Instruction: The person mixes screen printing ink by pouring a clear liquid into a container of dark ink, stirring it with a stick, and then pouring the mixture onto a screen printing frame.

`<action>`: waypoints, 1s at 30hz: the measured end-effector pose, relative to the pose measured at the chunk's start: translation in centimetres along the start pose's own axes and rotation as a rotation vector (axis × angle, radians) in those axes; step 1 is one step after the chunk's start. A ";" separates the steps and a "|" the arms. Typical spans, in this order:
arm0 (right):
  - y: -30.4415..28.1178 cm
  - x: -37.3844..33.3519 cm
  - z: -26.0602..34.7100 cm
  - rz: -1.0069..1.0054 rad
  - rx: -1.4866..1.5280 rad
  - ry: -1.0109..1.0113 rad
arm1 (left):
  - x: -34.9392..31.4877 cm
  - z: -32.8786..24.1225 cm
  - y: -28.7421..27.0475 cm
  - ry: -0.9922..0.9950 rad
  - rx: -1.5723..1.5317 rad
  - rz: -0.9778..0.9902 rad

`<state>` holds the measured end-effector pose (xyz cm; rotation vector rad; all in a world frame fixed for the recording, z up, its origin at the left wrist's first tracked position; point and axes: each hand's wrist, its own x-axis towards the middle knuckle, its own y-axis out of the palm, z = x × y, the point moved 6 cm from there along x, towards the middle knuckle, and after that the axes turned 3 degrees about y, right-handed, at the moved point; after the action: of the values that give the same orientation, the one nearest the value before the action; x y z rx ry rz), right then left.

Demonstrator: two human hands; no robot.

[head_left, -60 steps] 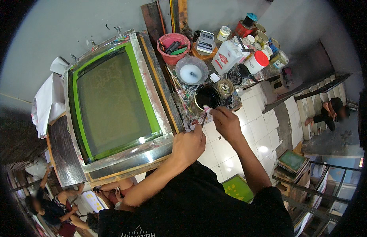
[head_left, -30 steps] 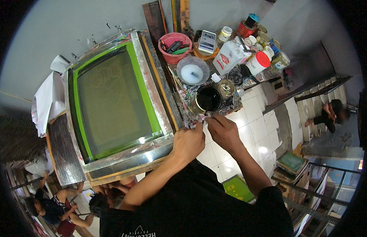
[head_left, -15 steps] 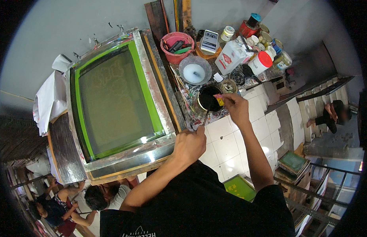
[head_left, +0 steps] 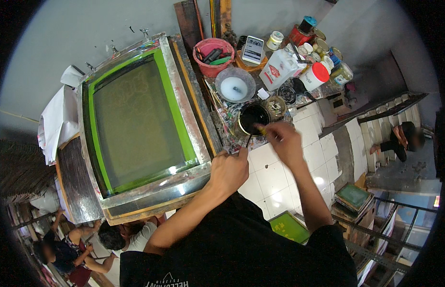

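Note:
My left hand (head_left: 230,171) is closed around a thin dark stick (head_left: 249,142), just beside the screen frame's near right corner. The stick's upper end reaches the rim of a round can of black ink (head_left: 253,115). At that can's near right edge, my right hand (head_left: 283,138) pinches a small yellow piece (head_left: 262,130), blurred by motion; its kind cannot be made out. Left of both hands lies a large printing screen (head_left: 136,119) with dark mesh, a green border and a metal frame.
Beyond the can stand a bowl of whitish liquid (head_left: 233,88), a pink bucket of tools (head_left: 214,67), a phone (head_left: 253,50), a white jug (head_left: 280,69) and a red-lidded tub (head_left: 314,76). White sheets (head_left: 60,117) lie left. Other people sit lower left and far right.
My right hand has moved slightly down and left with the small yellow piece, along the can's rim. My left hand stays nearly in place on the stick.

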<state>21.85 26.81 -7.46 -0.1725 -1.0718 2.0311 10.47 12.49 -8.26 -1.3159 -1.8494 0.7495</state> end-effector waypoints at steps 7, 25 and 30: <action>2.3 -2.3 1.6 -0.023 -0.256 -0.288 | -0.1 -1.1 -0.6 0.111 0.067 -0.053; -0.6 3.8 -8.5 0.020 0.154 0.622 | -0.9 -0.2 -0.5 0.046 0.006 -0.053; 0.6 0.2 -0.1 -0.023 -0.055 -0.104 | -0.6 -0.1 -0.3 0.060 0.034 -0.051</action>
<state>21.38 26.80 -7.94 -0.0832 -1.1900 2.0091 10.52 11.80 -8.17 -1.2514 -1.8082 0.7046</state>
